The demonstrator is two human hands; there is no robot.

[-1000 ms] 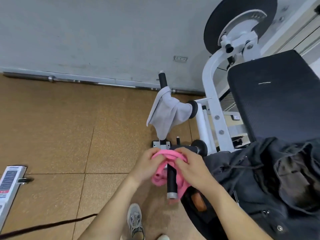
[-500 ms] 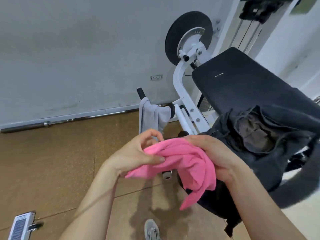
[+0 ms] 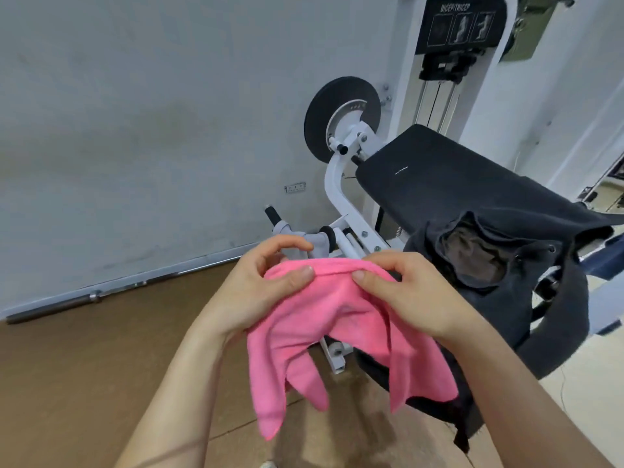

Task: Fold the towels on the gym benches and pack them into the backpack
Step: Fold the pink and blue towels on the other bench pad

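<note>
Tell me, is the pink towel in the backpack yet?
No, the left hand and right hand pinch the pink towel outside the backpack.

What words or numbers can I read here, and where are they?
"BICEP/TRICEP": on the black placard atop the machine, above three figures.
Marks on the white dial: too small to read.

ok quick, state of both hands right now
left hand: closed, pinching the top edge of the pink towel.
right hand: closed, pinching the same edge of the pink towel.
</note>
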